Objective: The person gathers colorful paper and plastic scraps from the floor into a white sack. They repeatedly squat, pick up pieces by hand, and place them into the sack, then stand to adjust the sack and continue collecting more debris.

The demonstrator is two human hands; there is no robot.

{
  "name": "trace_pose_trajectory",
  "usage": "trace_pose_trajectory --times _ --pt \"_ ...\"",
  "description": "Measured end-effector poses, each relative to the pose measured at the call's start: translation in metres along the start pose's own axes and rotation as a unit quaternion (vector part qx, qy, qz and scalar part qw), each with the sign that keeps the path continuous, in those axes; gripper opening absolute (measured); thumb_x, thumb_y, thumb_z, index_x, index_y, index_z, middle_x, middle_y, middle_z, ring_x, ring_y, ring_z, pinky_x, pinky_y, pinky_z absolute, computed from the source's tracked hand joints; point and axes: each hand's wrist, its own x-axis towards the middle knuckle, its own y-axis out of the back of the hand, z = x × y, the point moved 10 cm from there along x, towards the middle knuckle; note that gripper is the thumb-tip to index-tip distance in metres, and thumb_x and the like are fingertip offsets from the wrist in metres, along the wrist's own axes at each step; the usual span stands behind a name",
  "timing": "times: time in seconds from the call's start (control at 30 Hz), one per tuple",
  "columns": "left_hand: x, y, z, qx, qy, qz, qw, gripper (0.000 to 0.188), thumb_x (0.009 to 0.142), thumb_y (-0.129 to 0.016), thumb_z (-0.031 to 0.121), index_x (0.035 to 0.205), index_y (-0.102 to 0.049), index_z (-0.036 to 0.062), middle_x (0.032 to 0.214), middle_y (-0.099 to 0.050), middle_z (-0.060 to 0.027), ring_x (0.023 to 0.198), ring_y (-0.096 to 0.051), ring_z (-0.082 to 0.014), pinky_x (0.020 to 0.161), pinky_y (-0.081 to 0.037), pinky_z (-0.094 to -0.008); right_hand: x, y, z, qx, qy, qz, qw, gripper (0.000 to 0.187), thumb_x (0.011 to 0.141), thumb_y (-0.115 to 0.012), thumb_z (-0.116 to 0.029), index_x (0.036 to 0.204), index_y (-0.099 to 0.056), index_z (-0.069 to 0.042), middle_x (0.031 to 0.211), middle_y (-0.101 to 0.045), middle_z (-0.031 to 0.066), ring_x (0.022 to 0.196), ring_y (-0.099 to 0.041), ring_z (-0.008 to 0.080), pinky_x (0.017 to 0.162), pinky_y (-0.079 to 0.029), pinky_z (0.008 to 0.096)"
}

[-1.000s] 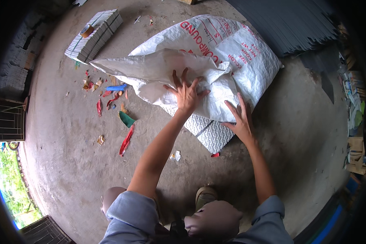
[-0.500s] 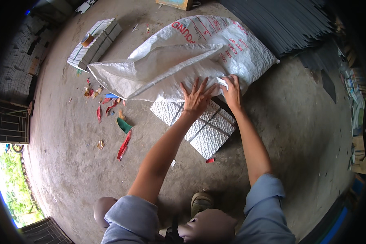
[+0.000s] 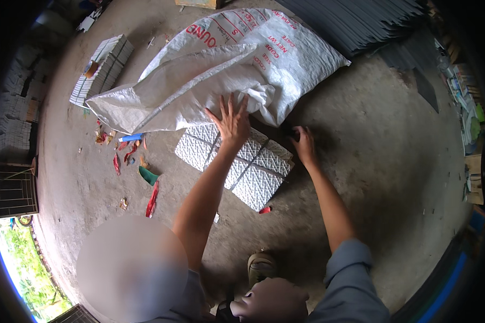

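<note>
A large white woven sack (image 3: 302,70) with red print lies across the floor ahead, its loose mouth spread toward the left. My left hand (image 3: 233,125) rests on the sack's near edge with its fingers spread. Partly under that edge lies a white textured bundle (image 3: 256,180) bound with dark straps. Just right of the bundle, below the sack's near corner, is my right hand (image 3: 304,145). Its thumb and fingers are bent around a small dark spot; what they hold there is hidden in shadow.
A strapped white stack (image 3: 102,67) carries a roll of brown tape (image 3: 90,68) at the far left. Red scraps (image 3: 152,199), a green scrap (image 3: 148,176) and a blue piece (image 3: 130,138) litter the floor. Dark sheets (image 3: 361,24) are piled at the far right.
My right hand has let go of the sack's bunched edge and moved down to the bundle's right side. My left hand has shifted slightly left along the sack. The view has also shifted.
</note>
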Motion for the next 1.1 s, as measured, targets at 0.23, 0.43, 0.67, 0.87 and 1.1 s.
trace_pose_trajectory --times 0.23,0.43,0.67,0.87,1.1 --pt "-0.039 0.024 0.029 -0.058 -0.029 0.014 0.998 0.047 0.087 -0.052 0.04 0.131 -0.048 0.0228 0.151 -0.012 -0.0102 0.14 -0.006 -0.0287 0.109 0.0 -0.0585 -0.003 -0.027 0.067 0.252 -0.32 0.086 0.909 0.053 0.077 -0.067 -0.016 0.124 -0.048 -0.001 0.13 -0.046 0.0226 0.128 -0.036 0.0323 0.103 -0.032 0.0364" --pt "-0.082 0.032 0.024 -0.102 -0.084 -0.01 0.991 0.044 0.091 -0.046 0.04 0.131 -0.048 0.0221 0.15 -0.018 -0.009 0.14 -0.009 -0.0281 0.111 -0.005 -0.0525 -0.032 0.066 -0.031 0.127 -0.084 0.188 0.97 0.02 0.08 -0.058 0.003 0.098 -0.052 -0.001 0.097 -0.061 0.0125 0.089 -0.059 0.027 0.078 -0.045 0.0348" --pt "-0.209 0.033 0.006 -0.078 -0.289 -0.152 0.942 0.064 0.092 -0.046 0.036 0.145 -0.015 0.0227 0.151 -0.013 -0.0044 0.14 -0.009 -0.0225 0.111 -0.005 -0.0536 -0.179 0.071 -0.109 0.104 0.088 0.048 0.99 0.026 0.079 -0.056 0.008 0.103 -0.058 0.0 0.096 -0.062 0.0108 0.086 -0.063 0.0244 0.076 -0.048 0.0343" --pt "-0.282 0.021 -0.088 -0.11 -0.177 -0.148 0.967 0.062 0.084 -0.06 0.029 0.137 -0.032 0.0166 0.131 -0.038 -0.008 0.123 -0.034 -0.0268 0.101 -0.029 -0.0486 -0.244 -0.025 -0.124 -0.054 0.27 -0.106 0.955 0.041 0.069 -0.06 0.009 0.108 -0.058 -0.004 0.108 -0.057 0.0114 0.104 -0.053 0.0287 0.084 -0.047 0.0382" --pt "-0.312 0.002 -0.131 -0.114 0.124 -0.111 0.979 0.061 0.073 -0.07 0.04 0.12 -0.047 0.0089 0.114 -0.046 -0.0133 0.107 -0.044 -0.0302 0.086 -0.039 -0.0452 -0.242 -0.055 -0.107 -0.075 0.267 -0.082 0.957 0.025 0.071 -0.055 0.01 0.091 -0.06 -0.003 0.094 -0.052 0.0109 0.091 -0.051 0.0298 0.076 -0.045 0.0403"
